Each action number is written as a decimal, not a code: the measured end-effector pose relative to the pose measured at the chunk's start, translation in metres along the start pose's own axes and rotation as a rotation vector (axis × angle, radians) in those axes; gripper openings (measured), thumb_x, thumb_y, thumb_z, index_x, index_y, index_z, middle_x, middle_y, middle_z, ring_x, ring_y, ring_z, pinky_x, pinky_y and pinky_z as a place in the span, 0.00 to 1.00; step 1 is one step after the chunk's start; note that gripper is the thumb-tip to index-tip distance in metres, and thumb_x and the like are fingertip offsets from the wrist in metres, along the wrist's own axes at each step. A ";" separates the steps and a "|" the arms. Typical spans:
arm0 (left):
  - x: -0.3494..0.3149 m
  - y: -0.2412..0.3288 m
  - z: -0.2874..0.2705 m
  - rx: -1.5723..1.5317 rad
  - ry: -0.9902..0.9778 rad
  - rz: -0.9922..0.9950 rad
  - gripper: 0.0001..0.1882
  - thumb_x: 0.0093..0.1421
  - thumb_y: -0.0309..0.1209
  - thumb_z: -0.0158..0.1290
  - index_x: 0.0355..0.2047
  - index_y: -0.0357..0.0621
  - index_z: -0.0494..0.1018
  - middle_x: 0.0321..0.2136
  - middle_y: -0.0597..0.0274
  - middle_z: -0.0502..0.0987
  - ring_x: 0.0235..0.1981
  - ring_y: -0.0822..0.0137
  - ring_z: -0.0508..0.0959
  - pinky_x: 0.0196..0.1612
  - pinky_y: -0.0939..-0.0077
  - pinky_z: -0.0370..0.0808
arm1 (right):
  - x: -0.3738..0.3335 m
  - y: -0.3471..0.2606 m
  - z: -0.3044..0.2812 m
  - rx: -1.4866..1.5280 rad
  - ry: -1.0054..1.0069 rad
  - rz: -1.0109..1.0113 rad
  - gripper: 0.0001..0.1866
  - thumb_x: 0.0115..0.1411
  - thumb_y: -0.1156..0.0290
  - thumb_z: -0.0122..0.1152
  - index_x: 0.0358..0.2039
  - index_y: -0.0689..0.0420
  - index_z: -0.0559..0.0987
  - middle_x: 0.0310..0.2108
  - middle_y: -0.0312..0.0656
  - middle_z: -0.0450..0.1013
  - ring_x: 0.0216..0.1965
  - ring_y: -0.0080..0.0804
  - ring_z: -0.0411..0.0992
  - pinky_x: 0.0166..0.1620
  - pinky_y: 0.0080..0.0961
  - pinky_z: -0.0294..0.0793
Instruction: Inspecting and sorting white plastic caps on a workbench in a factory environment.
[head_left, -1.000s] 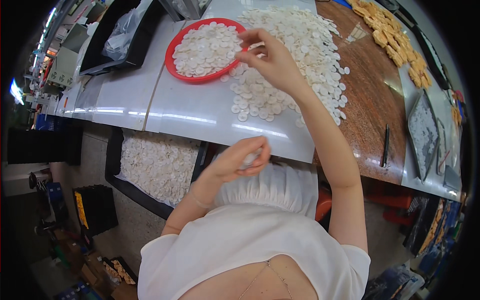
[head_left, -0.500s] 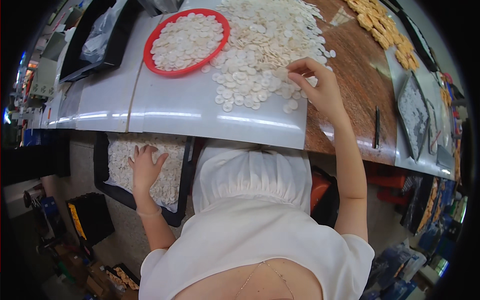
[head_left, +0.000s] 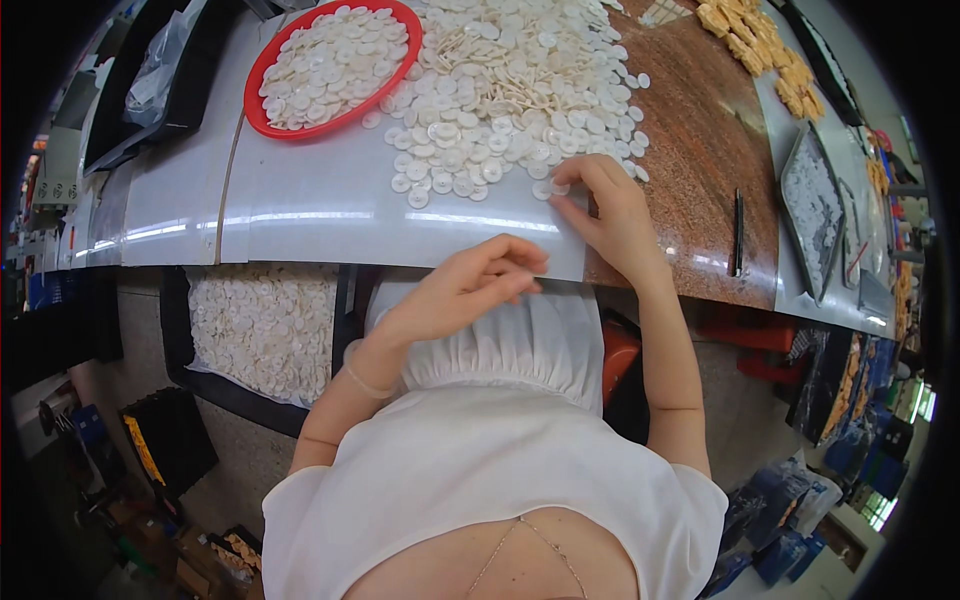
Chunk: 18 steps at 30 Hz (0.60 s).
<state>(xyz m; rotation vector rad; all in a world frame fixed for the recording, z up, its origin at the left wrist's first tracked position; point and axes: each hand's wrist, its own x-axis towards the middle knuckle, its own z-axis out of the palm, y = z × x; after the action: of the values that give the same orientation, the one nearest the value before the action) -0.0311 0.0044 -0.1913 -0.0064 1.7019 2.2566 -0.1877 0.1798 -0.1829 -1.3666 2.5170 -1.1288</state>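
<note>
Thumb and fingertips of my right hand are pinched on a thin round white disc at the front of a large heap of similar white discs. My left hand hovers over the table's front edge, just left of the right one. Its fingers are loosely curved with the thumb apart, and nothing shows in them. Left of the heap, a red round basin is full of the same discs. Below the table on the left, a black crate holds many more discs.
A black pen lies on the brown tabletop at right. Beyond it is a dark tray with whitish pieces. Orange-yellow pieces are piled at the far right. A black bin with clear plastic stands at far left.
My left hand has come up from the crate of discs, rightward to the table edge. My right hand has moved slightly down and toward me, to the heap's front edge.
</note>
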 end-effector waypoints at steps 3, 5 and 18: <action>0.014 -0.009 0.010 -0.354 0.150 0.071 0.17 0.69 0.32 0.45 0.56 0.37 0.65 0.50 0.54 0.73 0.47 0.65 0.77 0.50 0.72 0.75 | -0.001 -0.011 0.001 0.102 0.092 0.030 0.15 0.49 0.77 0.68 0.39 0.57 0.78 0.37 0.38 0.76 0.38 0.32 0.74 0.39 0.24 0.72; 0.020 -0.006 0.009 -0.535 0.152 0.082 0.18 0.69 0.32 0.45 0.56 0.38 0.65 0.50 0.53 0.74 0.48 0.65 0.77 0.50 0.71 0.76 | -0.004 -0.025 -0.001 0.330 0.065 -0.013 0.16 0.47 0.74 0.70 0.39 0.58 0.78 0.35 0.38 0.76 0.38 0.32 0.74 0.41 0.25 0.71; -0.010 -0.016 -0.023 -0.815 0.196 0.376 0.27 0.63 0.44 0.53 0.56 0.40 0.64 0.46 0.55 0.76 0.46 0.64 0.78 0.50 0.69 0.78 | 0.051 -0.029 0.054 -0.085 0.063 -0.335 0.24 0.53 0.63 0.65 0.52 0.46 0.75 0.60 0.38 0.65 0.62 0.41 0.61 0.62 0.42 0.58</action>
<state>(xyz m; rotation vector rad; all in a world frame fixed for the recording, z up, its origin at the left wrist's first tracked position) -0.0219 -0.0157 -0.2110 -0.0989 0.7782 3.1644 -0.1779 0.1016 -0.1903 -1.8567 2.4652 -1.1402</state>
